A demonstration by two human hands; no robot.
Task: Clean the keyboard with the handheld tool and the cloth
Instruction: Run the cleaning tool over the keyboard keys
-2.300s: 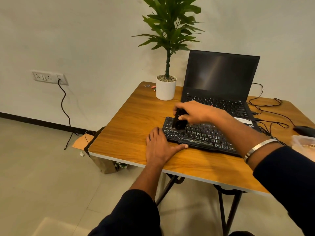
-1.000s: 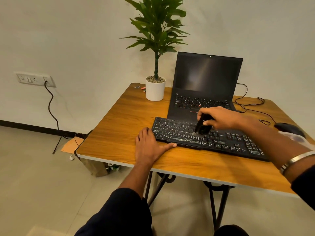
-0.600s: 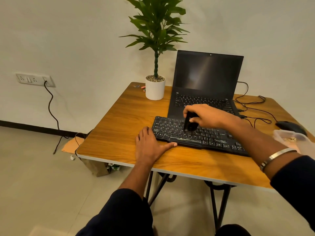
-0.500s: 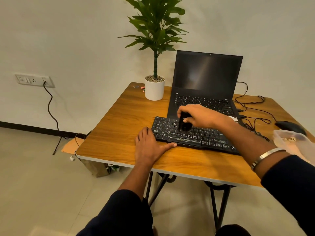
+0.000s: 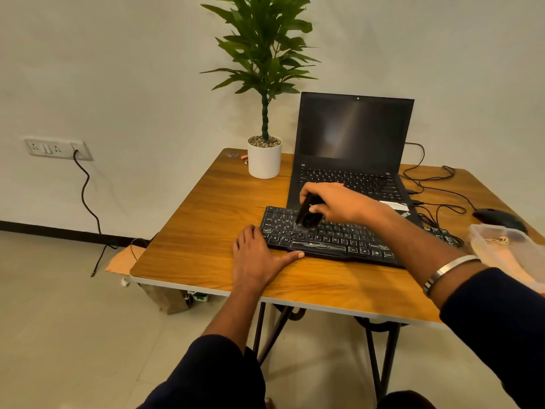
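Brushing looks like the step in hand: the right hand [image 5: 339, 203] has its fingers curled round a small black handheld tool [image 5: 306, 214], tip down on the left half of the keyboard [image 5: 354, 237]. That keyboard lies near the front edge of the table [image 5: 206, 219], just ahead of the open laptop [image 5: 351, 152]. The left hand [image 5: 256, 255] rests flat, fingers straight, against the keyboard's left end, steadying it. Next I'd expect more passes across the remaining keys, then the cloth, which I cannot see. A clear plastic box [image 5: 507, 249], mouse [image 5: 495, 216] and loose cables [image 5: 436, 184] crowd the right end; the potted plant [image 5: 264, 113] stands well clear.
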